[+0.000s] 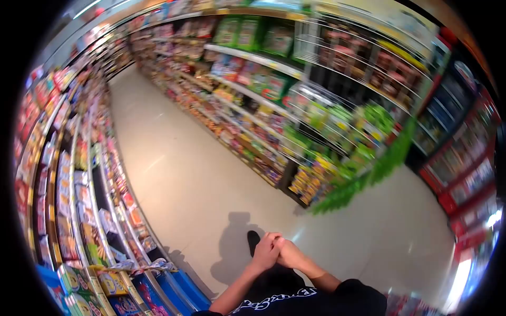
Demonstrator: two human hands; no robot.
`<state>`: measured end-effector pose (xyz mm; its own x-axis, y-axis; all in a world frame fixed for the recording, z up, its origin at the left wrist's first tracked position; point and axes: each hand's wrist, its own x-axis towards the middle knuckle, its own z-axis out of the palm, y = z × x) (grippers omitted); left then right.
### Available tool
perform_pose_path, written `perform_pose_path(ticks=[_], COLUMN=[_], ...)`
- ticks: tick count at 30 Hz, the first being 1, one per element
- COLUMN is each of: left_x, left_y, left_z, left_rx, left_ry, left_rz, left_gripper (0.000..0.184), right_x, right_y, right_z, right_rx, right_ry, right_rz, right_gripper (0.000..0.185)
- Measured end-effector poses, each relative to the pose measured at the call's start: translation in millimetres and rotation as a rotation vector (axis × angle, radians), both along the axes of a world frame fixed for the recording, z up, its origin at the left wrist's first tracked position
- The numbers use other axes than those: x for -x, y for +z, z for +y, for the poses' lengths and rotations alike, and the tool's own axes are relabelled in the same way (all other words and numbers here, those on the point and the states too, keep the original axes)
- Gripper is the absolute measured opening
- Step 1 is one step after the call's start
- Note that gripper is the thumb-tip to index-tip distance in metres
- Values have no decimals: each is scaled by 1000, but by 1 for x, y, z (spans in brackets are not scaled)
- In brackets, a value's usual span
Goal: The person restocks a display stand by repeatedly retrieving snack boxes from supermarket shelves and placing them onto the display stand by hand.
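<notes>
My left hand [265, 252] and my right hand [288, 254] are brought together in front of my body, low in the head view. The fingers of my left hand curl over my right hand. My right hand looks closed, but its fingers are mostly hidden, and I cannot see whether anything is inside it. Below the hands is my black shirt [363, 297] with white lettering. A dark shoe [253, 241] shows on the floor just beyond them.
Curved shelves [79, 210] of packaged goods run along my left. A long shelf [253, 100] of packets lines the aisle floor [153, 152] ahead. Green fringe [369, 179] edges the wire rack's end. Red-framed fridges [464, 158] stand at the right. Blue boxes [182, 289] sit at the lower left.
</notes>
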<state>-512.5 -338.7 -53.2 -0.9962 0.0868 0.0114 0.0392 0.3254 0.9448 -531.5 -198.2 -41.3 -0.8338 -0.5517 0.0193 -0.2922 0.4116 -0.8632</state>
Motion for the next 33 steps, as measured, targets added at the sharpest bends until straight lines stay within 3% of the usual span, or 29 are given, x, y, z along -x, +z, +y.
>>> perform_pose_path(ticks=[4,11,14,17,23,26,30,33], left_x=[88,219,238,250,285,307,362,393], left_y=[0,15,-12,-60,-62,-82,-80,-48], left_z=[-47,-135,-174,-208,-321,-394,-511,-603], left_rx=[-44,-67,-108,-185,-161,-238,53,10], left_ry=[159,121,137,199,300,384,476,466], left_rz=[77,-20,-151,-110,-22,-99,254,49], left_gripper=[34,44,43,45,50,42,18,52], right_x=[106,259,306,340,388,418,468,499], right_y=[-10,11,-24,-71,-56,-12,6,33], right_z=[-46,-129,-167,-208,-341,-437,-566,-652], right_rx=[-45,126,-6,-165,-368,-521,-719,-586], right_ry=[160,457,692,864,1025,1092,1034,1024], right_rz=[40,-70,-128,-112,-179,-131,-26,68], right_gripper=[26,26,26,26,27,27,27,26])
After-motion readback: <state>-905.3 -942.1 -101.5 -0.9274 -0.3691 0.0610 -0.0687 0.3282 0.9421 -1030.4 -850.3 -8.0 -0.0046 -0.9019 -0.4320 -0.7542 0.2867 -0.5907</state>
